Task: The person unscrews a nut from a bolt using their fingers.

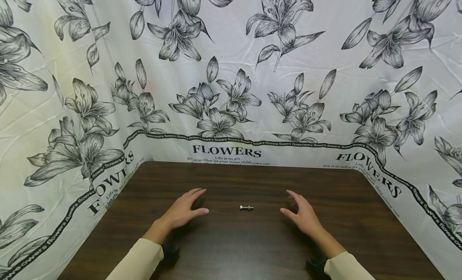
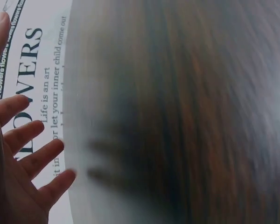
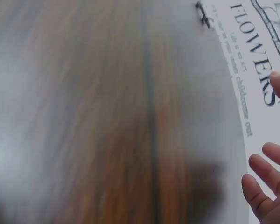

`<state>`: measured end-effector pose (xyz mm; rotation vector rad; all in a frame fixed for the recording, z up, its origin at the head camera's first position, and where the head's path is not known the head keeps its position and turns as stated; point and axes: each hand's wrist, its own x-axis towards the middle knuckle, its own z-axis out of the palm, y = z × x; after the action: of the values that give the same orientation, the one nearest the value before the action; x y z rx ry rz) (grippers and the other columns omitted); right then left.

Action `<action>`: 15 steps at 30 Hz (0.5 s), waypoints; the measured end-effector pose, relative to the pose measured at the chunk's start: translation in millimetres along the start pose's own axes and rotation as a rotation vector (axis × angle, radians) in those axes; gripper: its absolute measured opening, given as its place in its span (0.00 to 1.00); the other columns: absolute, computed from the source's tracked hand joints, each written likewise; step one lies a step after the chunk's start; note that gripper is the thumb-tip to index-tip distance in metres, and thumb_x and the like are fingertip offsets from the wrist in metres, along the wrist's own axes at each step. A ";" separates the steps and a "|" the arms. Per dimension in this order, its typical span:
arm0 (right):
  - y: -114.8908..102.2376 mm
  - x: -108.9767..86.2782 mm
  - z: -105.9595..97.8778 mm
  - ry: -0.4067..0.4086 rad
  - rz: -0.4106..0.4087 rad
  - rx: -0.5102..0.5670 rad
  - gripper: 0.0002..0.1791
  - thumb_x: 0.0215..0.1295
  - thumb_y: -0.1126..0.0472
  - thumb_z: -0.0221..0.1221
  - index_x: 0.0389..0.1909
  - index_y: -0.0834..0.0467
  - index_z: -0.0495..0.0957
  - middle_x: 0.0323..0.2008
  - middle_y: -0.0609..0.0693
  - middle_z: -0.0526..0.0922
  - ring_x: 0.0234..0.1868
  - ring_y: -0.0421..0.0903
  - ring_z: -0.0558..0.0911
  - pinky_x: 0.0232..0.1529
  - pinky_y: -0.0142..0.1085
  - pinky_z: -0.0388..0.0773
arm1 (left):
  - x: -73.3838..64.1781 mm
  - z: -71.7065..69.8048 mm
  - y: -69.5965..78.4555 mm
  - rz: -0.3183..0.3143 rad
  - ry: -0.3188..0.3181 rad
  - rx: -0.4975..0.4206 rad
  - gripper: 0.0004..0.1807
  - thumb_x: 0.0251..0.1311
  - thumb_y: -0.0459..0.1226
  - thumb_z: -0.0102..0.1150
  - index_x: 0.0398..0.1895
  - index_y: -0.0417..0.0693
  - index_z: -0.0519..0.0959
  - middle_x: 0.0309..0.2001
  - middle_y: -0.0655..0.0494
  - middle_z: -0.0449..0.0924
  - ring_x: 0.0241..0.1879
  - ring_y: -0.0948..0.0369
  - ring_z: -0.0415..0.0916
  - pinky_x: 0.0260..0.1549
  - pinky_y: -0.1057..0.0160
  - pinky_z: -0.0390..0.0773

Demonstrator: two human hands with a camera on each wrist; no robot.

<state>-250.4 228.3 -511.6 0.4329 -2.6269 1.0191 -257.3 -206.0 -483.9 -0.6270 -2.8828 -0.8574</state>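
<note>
A small silver bolt point(image 1: 246, 207) lies on its side on the dark wooden table, its head to the left and what looks like a nut on its shank. To its left is my left hand point(image 1: 183, 210), fingers extended and thumb apart, holding nothing. My right hand point(image 1: 303, 216) is on the other side of the bolt, likewise with spread fingers and nothing in them. Neither hand touches the bolt. The left wrist view shows the left hand's fingers point(image 2: 42, 154) spread apart. In the right wrist view the bolt point(image 3: 203, 15) appears small and dark near the top edge.
The brown wood-grain table point(image 1: 231, 248) reflects light near its front. White cloth point(image 1: 231, 151) printed with black lilies and lettering hangs behind the table and along both sides. Dark straps point(image 1: 170, 255) show at the wrists beside the pale sleeves.
</note>
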 end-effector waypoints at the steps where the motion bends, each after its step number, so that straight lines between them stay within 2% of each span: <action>1: -2.0 1.5 1.6 0.003 0.006 0.010 0.38 0.59 0.49 0.68 0.68 0.57 0.66 0.52 0.59 0.77 0.47 0.56 0.78 0.42 0.53 0.77 | 1.5 1.1 2.0 -0.008 -0.002 -0.026 0.40 0.60 0.56 0.62 0.72 0.51 0.64 0.70 0.48 0.61 0.68 0.45 0.58 0.62 0.36 0.58; 4: -8.0 5.6 6.4 0.001 0.019 0.037 0.38 0.59 0.49 0.68 0.67 0.57 0.67 0.51 0.58 0.78 0.45 0.54 0.78 0.40 0.51 0.77 | 5.5 5.6 7.2 -0.020 0.001 -0.088 0.39 0.60 0.55 0.63 0.71 0.51 0.65 0.69 0.51 0.63 0.66 0.49 0.63 0.61 0.40 0.63; 9: -16.1 11.3 13.8 -0.014 0.014 0.075 0.37 0.58 0.51 0.69 0.66 0.59 0.67 0.50 0.58 0.78 0.44 0.51 0.79 0.40 0.49 0.78 | 11.3 11.7 15.7 -0.020 0.022 -0.163 0.39 0.58 0.54 0.65 0.70 0.50 0.67 0.67 0.54 0.66 0.55 0.53 0.74 0.54 0.45 0.71; 15: -19.5 17.8 22.4 -0.004 -0.001 0.109 0.37 0.57 0.53 0.70 0.66 0.60 0.68 0.47 0.55 0.80 0.43 0.50 0.80 0.40 0.48 0.78 | 19.6 19.0 21.1 -0.003 0.065 -0.241 0.37 0.56 0.53 0.67 0.68 0.51 0.70 0.65 0.54 0.69 0.49 0.56 0.77 0.47 0.50 0.76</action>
<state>-262.8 196.1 -509.1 0.4608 -2.5826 1.1657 -265.8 -172.6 -485.7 -0.6013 -2.7456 -1.2135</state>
